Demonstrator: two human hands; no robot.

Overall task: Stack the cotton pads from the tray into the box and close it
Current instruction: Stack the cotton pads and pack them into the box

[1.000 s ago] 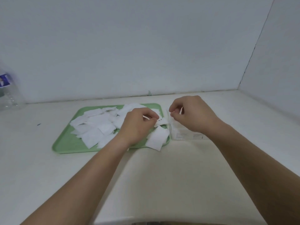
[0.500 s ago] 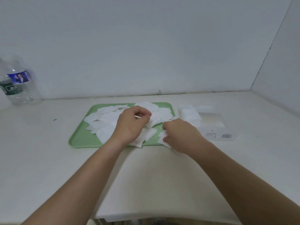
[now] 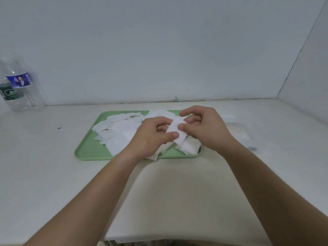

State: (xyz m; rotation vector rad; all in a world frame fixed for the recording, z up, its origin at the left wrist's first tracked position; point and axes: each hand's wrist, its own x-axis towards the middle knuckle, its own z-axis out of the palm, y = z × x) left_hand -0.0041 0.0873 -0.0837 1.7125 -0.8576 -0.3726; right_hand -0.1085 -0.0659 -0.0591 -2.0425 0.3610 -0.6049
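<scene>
Tray (image 3: 88, 153) mid-table w/ cotton pads (image 3: 120, 132) piled on it. Both hands above tray's right half. Box (image 3: 237, 134) just right of tray. Water bottle (image 3: 19, 89) far left, by back wall.

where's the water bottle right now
The bottle stands at the far left edge of the head view, on the table against the back wall, well left of the green tray.

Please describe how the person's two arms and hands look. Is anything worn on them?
Both forearms are bare up to the picture's lower edge: no sleeves show. The left hand and the right hand wear no gloves, and no rings, watch or bracelet are visible. The visible fingernails look short and unpainted.
</scene>
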